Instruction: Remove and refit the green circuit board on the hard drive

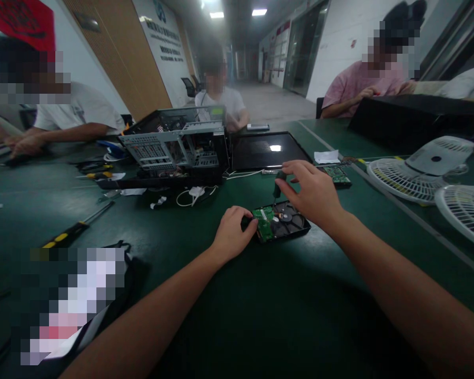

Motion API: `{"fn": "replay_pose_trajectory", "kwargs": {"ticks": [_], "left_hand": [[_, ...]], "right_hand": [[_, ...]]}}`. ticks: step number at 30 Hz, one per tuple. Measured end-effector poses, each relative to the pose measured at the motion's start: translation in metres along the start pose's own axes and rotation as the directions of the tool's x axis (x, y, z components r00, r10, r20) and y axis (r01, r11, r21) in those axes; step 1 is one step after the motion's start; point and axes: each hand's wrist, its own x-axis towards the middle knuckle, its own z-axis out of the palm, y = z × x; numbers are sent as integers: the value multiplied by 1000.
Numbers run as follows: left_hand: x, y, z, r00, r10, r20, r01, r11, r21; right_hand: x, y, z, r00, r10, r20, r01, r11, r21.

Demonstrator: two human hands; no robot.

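A hard drive (290,225) lies on the green table with its green circuit board (264,223) facing up. My left hand (235,231) is closed on the drive's left end, thumb and fingertips at its edge. Above the drive, my right hand (310,188) grips a small screwdriver (278,185) by its dark green handle, fingers pinched round the top. The screwdriver stands nearly upright, its tip down at the edge of the circuit board. Whether the tip sits in a screw is too small to tell.
Behind the drive stand an opened computer case (169,150) and a flat black panel (266,150). Another circuit board (337,176) lies to the right, near white fan parts (406,168). A yellow-black screwdriver (77,226) lies left. Several people sit around the table (237,316).
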Motion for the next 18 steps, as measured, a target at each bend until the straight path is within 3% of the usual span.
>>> {"fn": "replay_pose_trajectory", "kwargs": {"ticks": [7, 18], "left_hand": [[0, 4, -4, 1000, -6, 16, 6, 1000, 2], [0, 3, -3, 1000, 3, 11, -3, 1000, -2]], "right_hand": [[-2, 0, -1, 1000, 1, -16, -3, 995, -104], [-1, -2, -2, 1000, 7, -27, -7, 1000, -15]]}}
